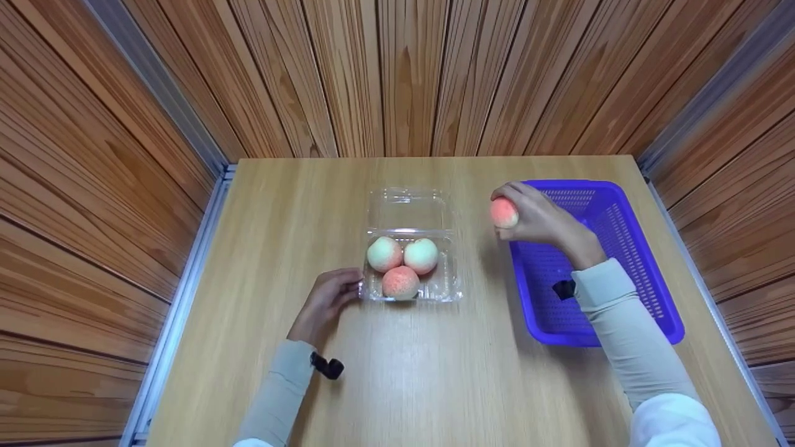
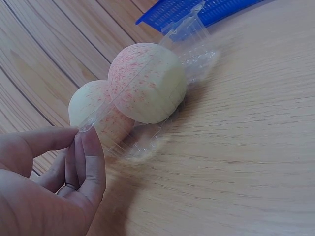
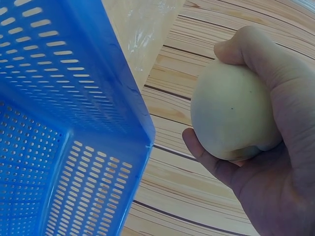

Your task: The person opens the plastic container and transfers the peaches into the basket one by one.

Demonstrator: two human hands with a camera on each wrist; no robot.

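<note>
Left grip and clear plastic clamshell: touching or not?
Touching. The left wrist view shows the left grip pinching the clear plastic clamshell at its near edge, no gap visible.

Counter (image 1: 397,379) of pale wood with fine grain, shown bare along the front. Directly upon it, near the middle: clear plastic container (image 1: 444,282), lid (image 1: 410,208) opened toward the far edge. At right, apart from the container: purple rectangular basket (image 1: 553,316) with perforated walls.

The left hand (image 1: 329,295) pinches, and the right hand (image 1: 539,217) grips, raised.
</note>
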